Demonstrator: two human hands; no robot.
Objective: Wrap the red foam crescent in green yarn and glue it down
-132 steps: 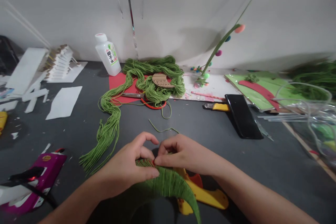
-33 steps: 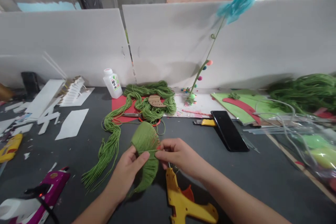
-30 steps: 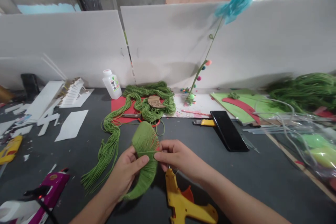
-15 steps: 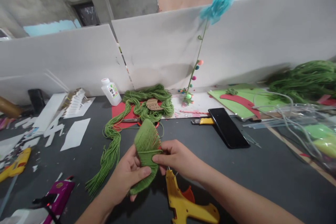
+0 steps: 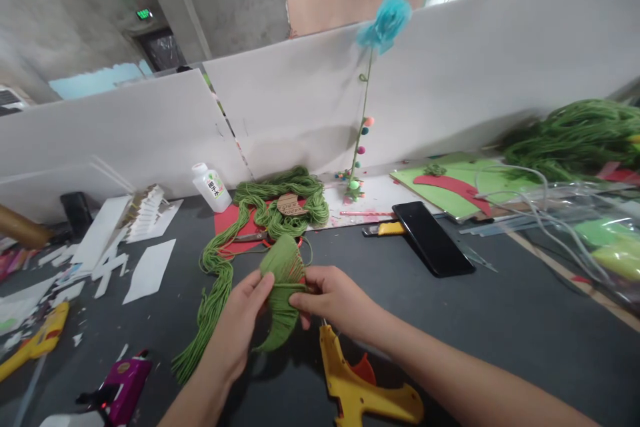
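Note:
Between my hands is a leaf-shaped piece wrapped in green yarn (image 5: 284,310), with a bit of red showing at its right edge. My left hand (image 5: 245,310) pinches its upper left side, thumb on top. On the right edge, my right hand (image 5: 327,293) grips it between thumb and fingers, near a strand running across the piece. A yellow glue gun (image 5: 357,387) lies just below my right hand. Behind the piece, a loose skein of green yarn (image 5: 313,197) with a cardboard label trails down to the left, and scissors (image 5: 250,237) lie partly hidden on red paper.
A white bottle (image 5: 213,188) stands behind on the left. To the right lie a black phone (image 5: 433,239) and a yellow utility knife (image 5: 390,229). A blue flower on a stem (image 5: 367,93) rises by the partition. Another yellow glue gun (image 5: 43,340) and paper scraps are at left.
My left hand has moved up the leaf-shaped piece, its thumb now nearer the top. My right hand keeps its hold. The view has shifted slightly.

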